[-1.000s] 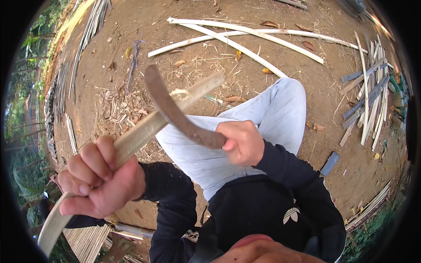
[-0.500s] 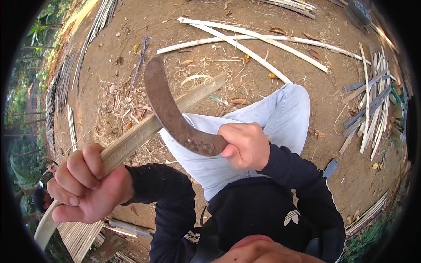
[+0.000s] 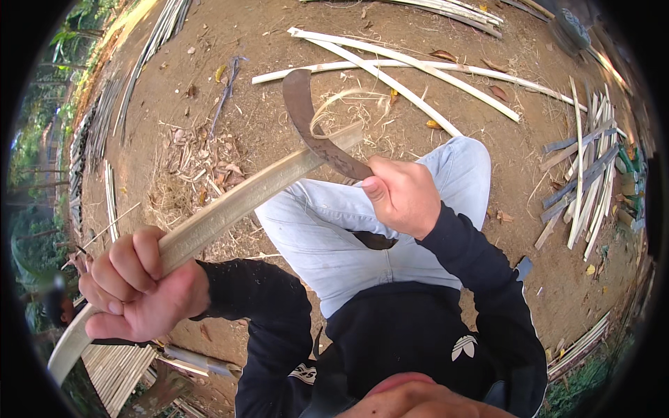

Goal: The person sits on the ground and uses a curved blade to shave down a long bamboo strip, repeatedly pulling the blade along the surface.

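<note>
A long, pale bamboo strip (image 3: 244,198) runs slantwise from the lower left up past my knees. My left hand (image 3: 143,282) is wrapped round it near its lower end. In my right hand (image 3: 404,197) is a sickle with a curved, rust-brown blade (image 3: 302,111); its handle is hidden in my fist. The blade crosses the strip close to the far end, its tip pointing away from me. A thin curled shaving (image 3: 341,97) arches up beside the blade at that end.
Peeled strips (image 3: 411,63) lie crossed on the dirt ahead. A pile of pale and grey slats (image 3: 585,174) is at the right. Dry leaves and shavings (image 3: 202,160) litter the ground left of my knees. Bundles of sticks (image 3: 157,42) lie far left, and cut poles (image 3: 118,373) at lower left.
The sickle has moved right and away along the bamboo strip, from its middle to near its far end. The shaving there stands longer and higher. My left hand keeps its grip.
</note>
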`<state>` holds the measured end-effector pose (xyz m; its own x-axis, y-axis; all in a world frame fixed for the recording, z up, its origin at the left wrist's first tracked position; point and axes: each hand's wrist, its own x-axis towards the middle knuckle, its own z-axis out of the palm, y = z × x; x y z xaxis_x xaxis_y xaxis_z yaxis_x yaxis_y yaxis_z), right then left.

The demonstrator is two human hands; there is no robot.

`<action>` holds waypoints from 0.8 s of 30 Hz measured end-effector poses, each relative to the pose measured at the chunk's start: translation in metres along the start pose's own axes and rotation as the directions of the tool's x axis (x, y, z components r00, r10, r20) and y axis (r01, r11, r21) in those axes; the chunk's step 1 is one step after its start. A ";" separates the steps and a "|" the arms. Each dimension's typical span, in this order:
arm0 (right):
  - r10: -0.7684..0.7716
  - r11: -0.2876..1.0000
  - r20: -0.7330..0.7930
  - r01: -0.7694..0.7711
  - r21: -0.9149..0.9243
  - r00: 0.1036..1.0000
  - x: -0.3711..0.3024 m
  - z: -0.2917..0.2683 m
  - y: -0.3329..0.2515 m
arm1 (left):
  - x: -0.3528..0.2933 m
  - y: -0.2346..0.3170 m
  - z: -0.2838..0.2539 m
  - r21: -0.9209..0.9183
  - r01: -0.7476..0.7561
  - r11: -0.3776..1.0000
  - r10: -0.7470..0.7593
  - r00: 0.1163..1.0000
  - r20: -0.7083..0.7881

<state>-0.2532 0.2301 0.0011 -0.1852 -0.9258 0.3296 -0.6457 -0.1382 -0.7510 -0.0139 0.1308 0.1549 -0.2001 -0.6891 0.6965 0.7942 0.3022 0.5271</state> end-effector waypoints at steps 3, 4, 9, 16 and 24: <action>-0.163 0.979 -0.002 0.162 0.121 0.987 -0.016 0.003 -0.040 | 0.002 -0.003 -0.002 -0.061 0.015 0.998 -0.018 0.998 -0.057; -0.169 0.977 -0.025 0.171 0.130 0.985 -0.015 -0.001 -0.034 | -0.001 0.001 -0.004 -0.100 0.016 0.995 -0.022 0.998 -0.053; 0.042 0.997 -0.060 -0.046 -0.063 0.997 -0.009 0.000 0.031 | 0.005 -0.016 -0.001 0.058 -0.014 0.998 0.012 0.999 0.038; 0.165 0.979 -0.099 -0.175 -0.106 0.981 -0.015 -0.029 0.066 | 0.019 0.023 -0.034 -0.117 0.004 0.993 -0.015 0.995 -0.098; 0.563 0.698 -0.004 -0.473 0.538 0.827 -0.022 -0.070 0.071 | 0.016 -0.063 -0.077 -0.089 0.070 0.994 -0.102 0.892 -0.441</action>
<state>-0.3464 0.2657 -0.0193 -0.5192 -0.8417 -0.1482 0.0360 0.1518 -0.9878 -0.0226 0.0498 0.0955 -0.0066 -0.9358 0.3524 0.8265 0.1933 0.5288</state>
